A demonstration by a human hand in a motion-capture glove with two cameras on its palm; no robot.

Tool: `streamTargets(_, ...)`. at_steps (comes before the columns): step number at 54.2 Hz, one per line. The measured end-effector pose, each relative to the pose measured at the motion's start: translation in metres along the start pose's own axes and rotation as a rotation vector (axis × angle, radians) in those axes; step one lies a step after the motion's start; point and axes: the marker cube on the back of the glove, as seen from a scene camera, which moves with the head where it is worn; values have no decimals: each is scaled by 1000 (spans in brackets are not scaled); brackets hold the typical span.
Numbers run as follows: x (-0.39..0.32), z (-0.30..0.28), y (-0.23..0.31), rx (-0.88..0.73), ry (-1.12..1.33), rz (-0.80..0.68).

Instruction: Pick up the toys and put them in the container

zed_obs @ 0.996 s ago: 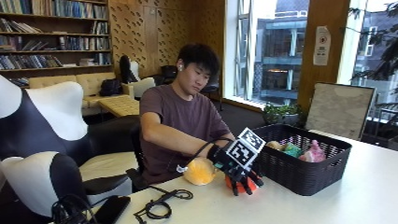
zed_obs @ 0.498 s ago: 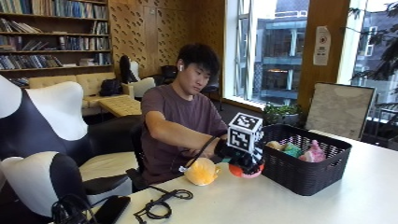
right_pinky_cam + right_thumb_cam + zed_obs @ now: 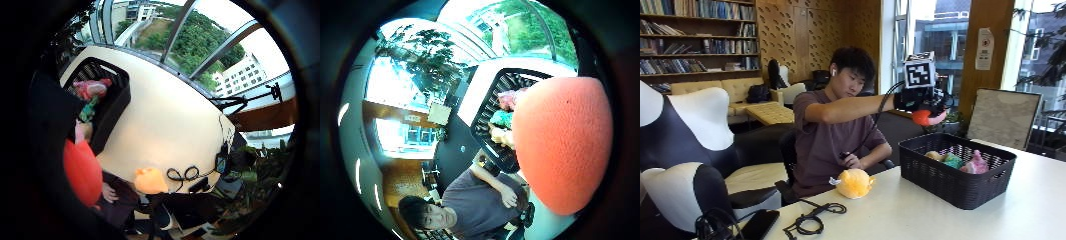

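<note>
1. Your gloved right hand (image 3: 921, 102) grasps an orange-red ball (image 3: 929, 117), raised high above the near end of the black basket (image 3: 957, 186).
2. Lower it over the toys already inside, then release.
3. A yellow plush toy (image 3: 854, 183) waits on the table (image 3: 1013, 210) beside the basket.

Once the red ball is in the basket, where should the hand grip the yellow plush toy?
Probably around its round body, coming from above. The yellow plush toy sits free on the table, clear of the basket and the cable.
</note>
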Motion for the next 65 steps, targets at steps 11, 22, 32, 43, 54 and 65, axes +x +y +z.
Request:
streamTargets(11, -67, 27, -25, -42, -2, -74)
streamTargets(22, -88, 52, -32, -83, -34, -81)
streamTargets(32, -79, 68, -28, -264, -33, 10)
streamTargets(43, -54, 61, -19, -288, -100, 30)
streamTargets(54, -15, 28, 4, -245, -71, 69)
streamTargets(65, 33, -11, 59, -239, 70, 168)
